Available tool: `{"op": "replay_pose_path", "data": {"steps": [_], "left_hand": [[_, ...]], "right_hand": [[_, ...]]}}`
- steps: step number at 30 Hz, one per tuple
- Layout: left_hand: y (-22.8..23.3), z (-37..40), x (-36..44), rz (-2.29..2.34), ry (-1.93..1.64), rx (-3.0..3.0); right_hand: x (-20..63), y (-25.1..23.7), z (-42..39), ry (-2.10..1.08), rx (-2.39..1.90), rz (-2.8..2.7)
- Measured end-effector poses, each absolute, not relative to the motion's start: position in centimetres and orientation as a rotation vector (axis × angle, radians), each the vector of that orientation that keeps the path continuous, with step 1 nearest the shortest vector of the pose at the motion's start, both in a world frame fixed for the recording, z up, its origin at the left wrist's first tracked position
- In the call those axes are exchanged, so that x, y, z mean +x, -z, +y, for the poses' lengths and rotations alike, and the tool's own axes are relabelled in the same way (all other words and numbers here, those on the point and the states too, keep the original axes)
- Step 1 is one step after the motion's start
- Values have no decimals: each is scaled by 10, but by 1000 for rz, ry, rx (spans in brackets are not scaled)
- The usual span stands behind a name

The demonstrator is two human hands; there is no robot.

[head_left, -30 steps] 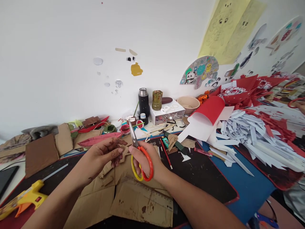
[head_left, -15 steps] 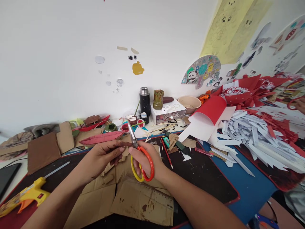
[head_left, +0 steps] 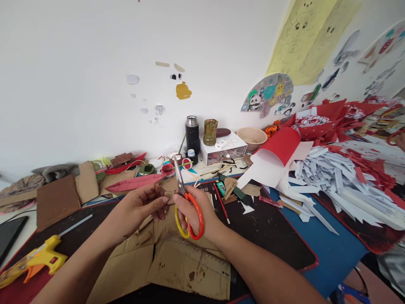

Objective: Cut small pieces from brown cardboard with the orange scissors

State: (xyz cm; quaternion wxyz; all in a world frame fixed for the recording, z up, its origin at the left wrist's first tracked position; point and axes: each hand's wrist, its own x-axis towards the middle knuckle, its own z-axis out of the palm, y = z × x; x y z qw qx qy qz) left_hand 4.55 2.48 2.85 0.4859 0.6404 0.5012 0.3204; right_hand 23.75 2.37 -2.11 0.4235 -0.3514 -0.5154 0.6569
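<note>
In my right hand (head_left: 198, 207) is a pair of scissors (head_left: 195, 215) with one red and one yellow handle loop. Their metal blades point up and away, close together. Just left of the blades, my left hand (head_left: 147, 203) has its thumb and fingers drawn together in a pinch. What they hold, if anything, I cannot make out; a tan bit of cardboard (head_left: 171, 195) shows by the fingertips. Beneath both hands lie stained brown cardboard sheets (head_left: 186, 270), with a clear ruler (head_left: 209, 259) on one.
A yellow glue gun (head_left: 44, 257) lies at the left. Along the wall stand a black flask (head_left: 192, 135), a white box (head_left: 224, 147) and a beige bowl (head_left: 252, 137). White paper strips (head_left: 332, 177) pile up at the right. A co-worker's hand (head_left: 401, 140) shows at the right edge.
My left hand has drawn back slightly to the left, away from the blades, and its fingers have shifted. The scissors have turned slightly to the right in my right hand.
</note>
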Motion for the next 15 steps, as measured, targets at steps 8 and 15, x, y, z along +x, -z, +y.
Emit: {"op": "replay_pose_path", "data": {"steps": [8,15], "left_hand": [[-27,26,48,1228,-864,1502],[-27,30,36,1294,-1121,1346]], "right_hand": [[236,23,25,-1702,-875,-1292],[235,29,22,-1777,-780,-1343]]}}
